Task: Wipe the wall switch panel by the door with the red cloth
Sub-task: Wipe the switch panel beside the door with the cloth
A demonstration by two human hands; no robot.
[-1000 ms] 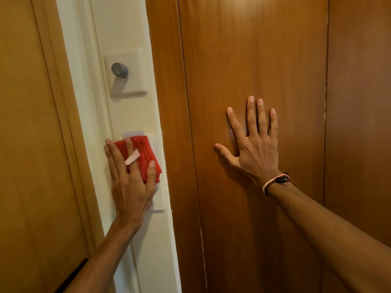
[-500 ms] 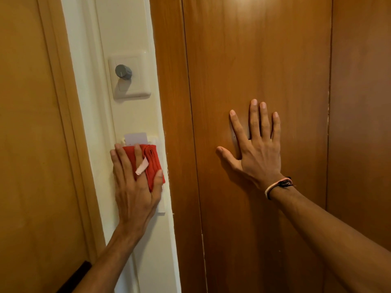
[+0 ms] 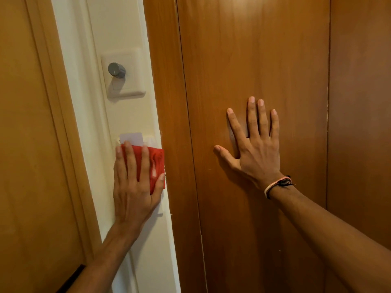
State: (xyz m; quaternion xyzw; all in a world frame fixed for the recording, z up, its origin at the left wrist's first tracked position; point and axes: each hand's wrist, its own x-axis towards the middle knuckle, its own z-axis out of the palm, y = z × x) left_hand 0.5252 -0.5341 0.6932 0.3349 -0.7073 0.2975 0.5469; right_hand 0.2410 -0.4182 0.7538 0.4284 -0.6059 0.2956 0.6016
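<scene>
My left hand (image 3: 133, 187) presses a folded red cloth (image 3: 157, 163) flat against the lower white switch panel (image 3: 152, 140) on the narrow cream wall strip. The cloth and hand cover most of that panel; only its top edge, a white card (image 3: 131, 138) standing in it, and a bottom corner show. Above it sits a second white panel (image 3: 124, 76) with a grey round knob (image 3: 116, 70). My right hand (image 3: 257, 144) lies flat with fingers spread on the brown wooden door (image 3: 254, 60), holding nothing.
A wooden door frame (image 3: 167, 102) borders the wall strip on the right. Another wooden panel (image 3: 25, 144) with moulded trim stands at the left. A vertical seam (image 3: 328, 102) runs down the door at the far right.
My left hand has slid the red cloth downward over the lower panel, uncovering more of the white card. The right hand has stayed flat on the door.
</scene>
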